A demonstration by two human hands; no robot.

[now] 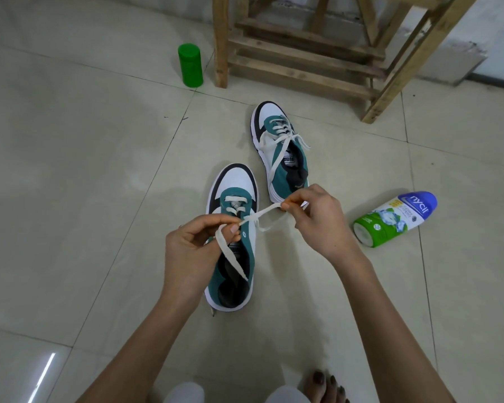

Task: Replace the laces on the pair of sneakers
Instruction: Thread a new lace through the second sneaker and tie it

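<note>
Two teal, white and black sneakers stand on the tiled floor. The near sneaker (234, 228) has a cream lace (259, 215) threaded through its front eyelets only. My left hand (195, 251) pinches one run of that lace above the shoe's tongue, and the loose end hangs down into the shoe opening. My right hand (314, 216) pinches the other end of the lace, stretched to the right. The far sneaker (280, 152) lies beyond, with its own cream lace (277, 138) loosely crossed and its ends trailing.
A green cylindrical container (190, 65) stands at the back left. A wooden stool frame (303, 53) stands behind the shoes. A powder bottle (396, 219) lies on its side at the right. My bare toes (326, 385) show at the bottom.
</note>
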